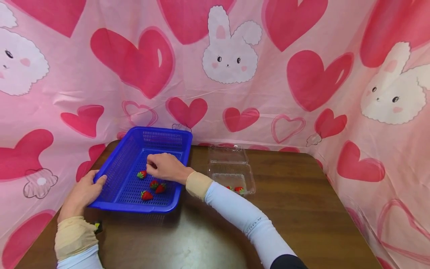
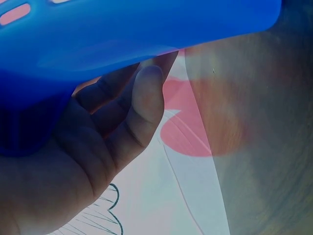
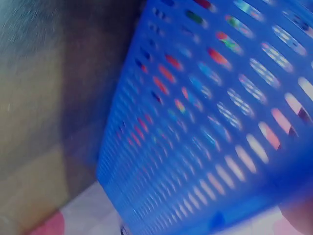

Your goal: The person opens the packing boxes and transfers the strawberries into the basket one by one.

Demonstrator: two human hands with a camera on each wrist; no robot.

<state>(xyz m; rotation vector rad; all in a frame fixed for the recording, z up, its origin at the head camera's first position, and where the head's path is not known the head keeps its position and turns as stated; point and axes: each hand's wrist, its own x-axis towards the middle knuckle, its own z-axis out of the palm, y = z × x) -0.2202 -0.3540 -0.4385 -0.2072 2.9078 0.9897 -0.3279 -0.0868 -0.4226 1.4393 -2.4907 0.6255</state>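
Note:
A blue perforated plastic basket [image 1: 134,206] stands at the left of the table with several strawberries [image 1: 146,195] on its floor. My left hand [image 1: 84,190] grips its left rim, thumb over the edge; in the left wrist view, the fingers of the left hand [image 2: 112,112] show below the blue wall. Over the basket is my right hand [image 1: 168,167], fingers curled, its tips right beside one strawberry [image 1: 142,174]. I cannot tell whether those fingers hold anything. The right wrist view shows mostly the basket's slotted side [image 3: 195,127], with red bits behind the slots.
A clear plastic clamshell box [image 1: 250,175] lies with its lid raised to the right of the basket, strawberries [image 1: 239,189] at its near end. The brown wooden table [image 1: 295,209] is backed by a pink heart-and-rabbit curtain [image 1: 201,89]. A small black-and-yellow object [image 1: 98,226] is by the left wrist.

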